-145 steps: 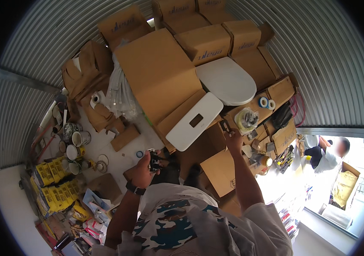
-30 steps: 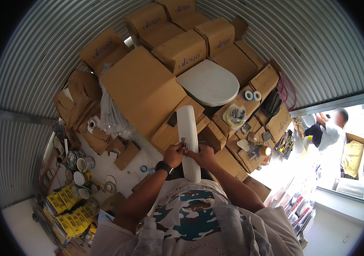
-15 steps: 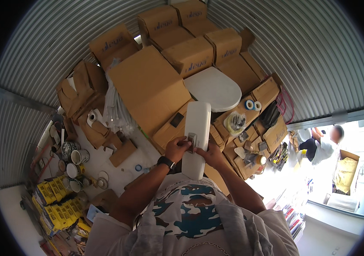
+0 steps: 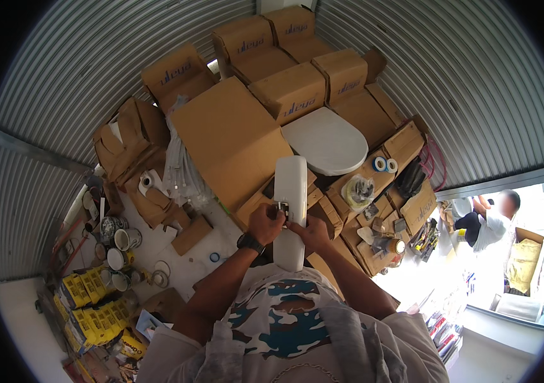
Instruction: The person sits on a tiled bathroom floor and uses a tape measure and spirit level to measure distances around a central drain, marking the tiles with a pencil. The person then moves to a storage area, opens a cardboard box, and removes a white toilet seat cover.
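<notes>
A long white lid (image 4: 291, 175), which looks like a toilet cistern lid, stands upright against my front. My right hand (image 4: 311, 233) grips its right edge, thumb on the face turned to me. With closed fingers, my left hand (image 4: 265, 225) pinches a small silver fitting (image 4: 283, 207) at the middle of the lid, seemingly the flush button. My fingers partly cover it. A white toilet seat cover (image 4: 326, 139) lies on the cardboard beyond the lid.
Large cardboard boxes (image 4: 224, 131) fill the far side. Tape rolls (image 4: 379, 164) and a clear-wrapped coil (image 4: 357, 191) lie on boxes at right. White buckets (image 4: 116, 258) and yellow bags (image 4: 96, 319) stand at left. Another person (image 4: 492, 220) is in the bright doorway.
My head view has shifted slightly, so the room appears a little lower and further right. The lid has tilted slightly. My left fingers have shifted at the silver fitting.
</notes>
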`<state>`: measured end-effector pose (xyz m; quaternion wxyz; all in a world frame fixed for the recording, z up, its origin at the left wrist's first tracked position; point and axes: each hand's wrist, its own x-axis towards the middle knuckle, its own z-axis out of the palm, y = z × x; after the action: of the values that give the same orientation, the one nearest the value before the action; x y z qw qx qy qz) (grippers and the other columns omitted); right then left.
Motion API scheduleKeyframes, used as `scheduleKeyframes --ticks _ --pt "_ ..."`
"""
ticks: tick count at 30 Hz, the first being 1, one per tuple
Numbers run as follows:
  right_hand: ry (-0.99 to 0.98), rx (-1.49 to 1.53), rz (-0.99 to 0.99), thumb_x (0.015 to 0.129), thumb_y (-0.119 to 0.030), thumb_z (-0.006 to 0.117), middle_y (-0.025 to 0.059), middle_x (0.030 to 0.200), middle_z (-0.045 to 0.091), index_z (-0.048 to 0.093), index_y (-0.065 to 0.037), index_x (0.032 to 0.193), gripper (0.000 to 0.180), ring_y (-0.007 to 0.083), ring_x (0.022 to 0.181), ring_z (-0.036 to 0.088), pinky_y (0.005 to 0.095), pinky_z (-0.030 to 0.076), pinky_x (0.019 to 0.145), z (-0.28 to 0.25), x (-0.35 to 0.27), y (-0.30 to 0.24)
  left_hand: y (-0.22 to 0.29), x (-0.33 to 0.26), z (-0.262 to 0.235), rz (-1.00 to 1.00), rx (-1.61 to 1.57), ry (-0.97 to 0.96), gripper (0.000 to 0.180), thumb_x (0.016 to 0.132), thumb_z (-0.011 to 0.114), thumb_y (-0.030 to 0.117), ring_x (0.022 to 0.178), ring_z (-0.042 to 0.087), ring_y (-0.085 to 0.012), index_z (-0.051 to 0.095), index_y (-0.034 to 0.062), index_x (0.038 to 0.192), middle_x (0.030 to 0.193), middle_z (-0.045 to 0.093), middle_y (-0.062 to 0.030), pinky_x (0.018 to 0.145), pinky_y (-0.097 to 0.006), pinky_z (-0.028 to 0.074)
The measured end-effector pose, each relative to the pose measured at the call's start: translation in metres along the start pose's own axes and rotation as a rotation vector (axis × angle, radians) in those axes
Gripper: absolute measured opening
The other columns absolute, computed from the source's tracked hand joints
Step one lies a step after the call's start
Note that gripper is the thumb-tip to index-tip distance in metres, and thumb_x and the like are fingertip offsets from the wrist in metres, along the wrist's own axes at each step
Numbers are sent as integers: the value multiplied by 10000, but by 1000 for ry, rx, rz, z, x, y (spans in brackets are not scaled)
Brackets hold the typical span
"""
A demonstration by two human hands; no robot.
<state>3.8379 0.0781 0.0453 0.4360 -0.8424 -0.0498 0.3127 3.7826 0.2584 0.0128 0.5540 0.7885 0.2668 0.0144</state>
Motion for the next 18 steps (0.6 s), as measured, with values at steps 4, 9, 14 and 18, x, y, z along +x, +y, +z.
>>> scheduleKeyframes --ticks 4,9,14,18 --pt "-2 55 95 836 -427 785 160 902 759 742 27 1025 494 251 806 753 375 580 738 10 11 17 -16 6 -18 -38 55 218 358 871 704 298 836 737 -290 668 -41 980 886 742 -173 772 -406 574" --pt "69 296 209 875 -408 758 203 935 751 715 72 1077 522 280 852 750 388 578 774 42 33 60 -51 2 -55 -83 135 336 361 910 672 314 790 725 -274 676 -34 1007 874 735 -147 730 -406 579" --pt "31 529 266 928 -405 703 89 770 644 671 57 1011 470 163 599 574 325 457 555 64 55 95 -79 -22 -91 -494 -652 186 301 1012 568 336 741 701 -219 670 53 1019 920 724 -75 611 -396 591" --pt "-25 735 308 951 -430 683 49 714 565 637 38 1005 473 136 545 478 302 388 518 82 78 115 -81 -47 -94 -502 -933 113 347 1022 537 374 740 700 -213 660 61 1109 955 731 -105 617 -397 584"
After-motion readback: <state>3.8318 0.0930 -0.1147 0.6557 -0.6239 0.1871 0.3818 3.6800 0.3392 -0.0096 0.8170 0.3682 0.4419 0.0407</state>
